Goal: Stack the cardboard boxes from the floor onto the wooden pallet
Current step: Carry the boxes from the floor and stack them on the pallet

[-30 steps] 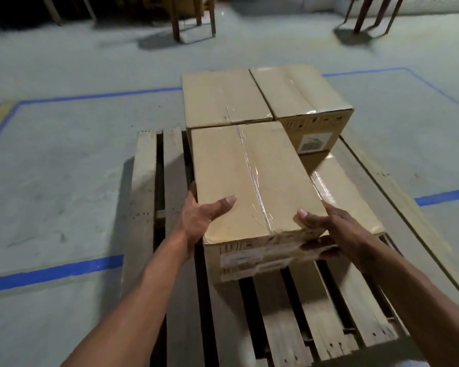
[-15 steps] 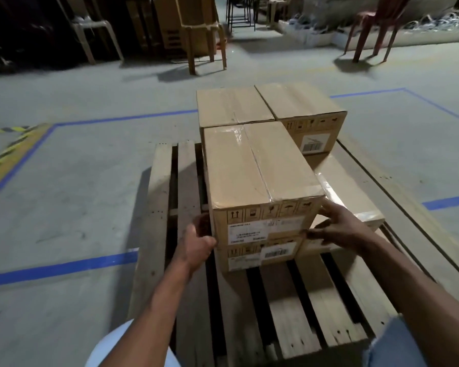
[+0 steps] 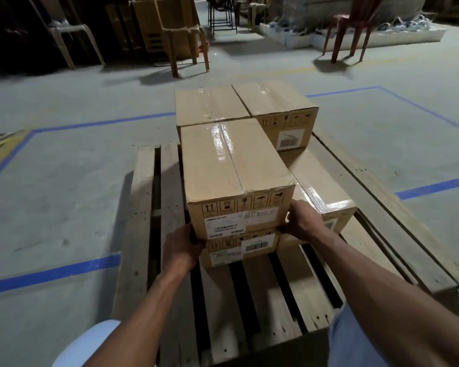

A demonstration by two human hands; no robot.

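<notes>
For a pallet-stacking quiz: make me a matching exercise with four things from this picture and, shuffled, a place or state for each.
Things:
1. near top box
2. low right box
3. red chair
4. left hand

Places or states:
A. stands on the floor at the far right
B. grips a near lower corner of the upper box
C. lies one layer high on the wooden pallet
D. sits on another box, clear tape along its top

Pairs: 1-D, 2-C, 3-A, 4-B
</notes>
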